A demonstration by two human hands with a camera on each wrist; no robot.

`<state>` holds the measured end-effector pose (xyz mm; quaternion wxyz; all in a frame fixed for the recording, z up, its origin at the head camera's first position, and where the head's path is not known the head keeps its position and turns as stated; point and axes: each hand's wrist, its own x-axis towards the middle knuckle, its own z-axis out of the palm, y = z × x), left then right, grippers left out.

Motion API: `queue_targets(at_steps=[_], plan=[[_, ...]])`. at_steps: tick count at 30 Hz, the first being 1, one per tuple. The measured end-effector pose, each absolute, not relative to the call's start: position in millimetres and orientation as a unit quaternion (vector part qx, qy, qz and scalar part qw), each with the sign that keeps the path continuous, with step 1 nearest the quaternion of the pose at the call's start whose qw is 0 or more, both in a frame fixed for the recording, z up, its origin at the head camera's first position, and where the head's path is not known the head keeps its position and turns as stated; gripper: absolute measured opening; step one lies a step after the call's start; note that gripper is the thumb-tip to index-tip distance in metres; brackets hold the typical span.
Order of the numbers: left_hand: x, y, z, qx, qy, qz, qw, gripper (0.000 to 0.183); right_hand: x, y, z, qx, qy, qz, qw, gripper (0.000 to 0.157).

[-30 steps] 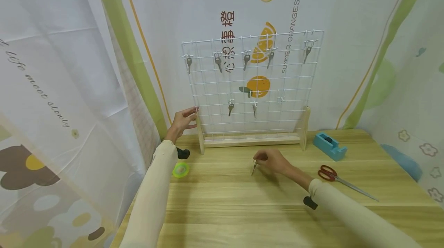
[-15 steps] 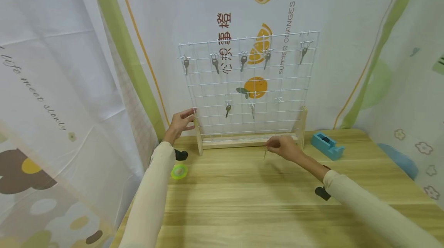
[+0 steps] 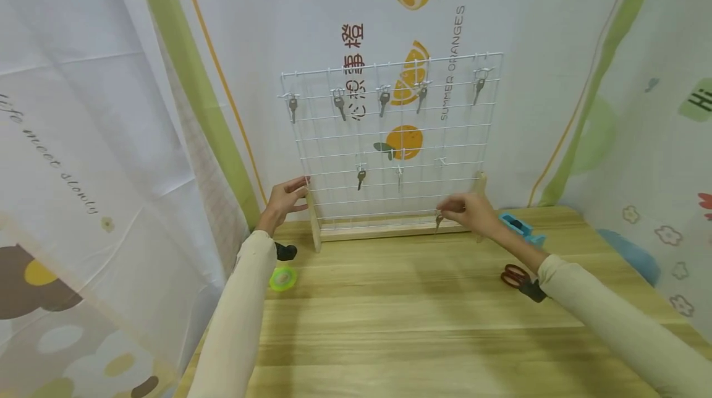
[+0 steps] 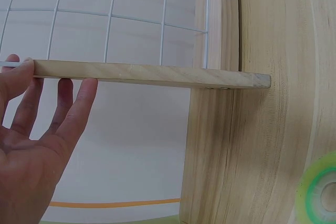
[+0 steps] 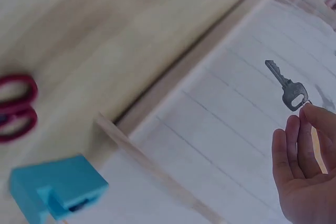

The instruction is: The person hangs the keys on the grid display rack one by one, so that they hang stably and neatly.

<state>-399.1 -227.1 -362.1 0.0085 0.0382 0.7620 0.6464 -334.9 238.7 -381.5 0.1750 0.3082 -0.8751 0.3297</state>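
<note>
A white wire grid rack on a wooden stand (image 3: 384, 234) stands at the back of the table. My left hand (image 3: 283, 200) holds its left edge, with the thumb and forefinger about the wire and the other fingers against the wooden post (image 4: 157, 74). In front of the rack's lower right, my right hand (image 3: 471, 211) pinches a silver key (image 5: 294, 95) near its head, the blade pointing down in the head view. Several keys hang from hooks in the upper row, among them one key (image 3: 384, 101). Below them, a bare white hook (image 3: 441, 162) sits right of two hanging keys.
A blue tape dispenser (image 3: 514, 223) stands at the back right, partly behind the right forearm. Red-handled scissors (image 3: 515, 275) lie nearer, partly hidden by the right wrist. A yellow-green ring-shaped item (image 3: 283, 279) lies by the left forearm. A printed curtain hangs behind the rack.
My right hand has carried the key up from low over the table, rightward and toward the rack. The left hand keeps its place on the rack's edge. The head view has shifted slightly.
</note>
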Motion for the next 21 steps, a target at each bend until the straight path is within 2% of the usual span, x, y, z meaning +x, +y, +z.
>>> queue_targets(at_steps=[10, 21], plan=[[-398, -228, -362, 0.04, 0.76, 0.649, 0.007, 0.048, -333, 247, -325, 0.251, -0.894, 0.319, 0.19, 0.017], [-399, -228, -362, 0.043, 0.759, 0.649, 0.01, 0.05, -348, 249, -305, 0.219, -0.888, 0.322, 0.244, 0.015]])
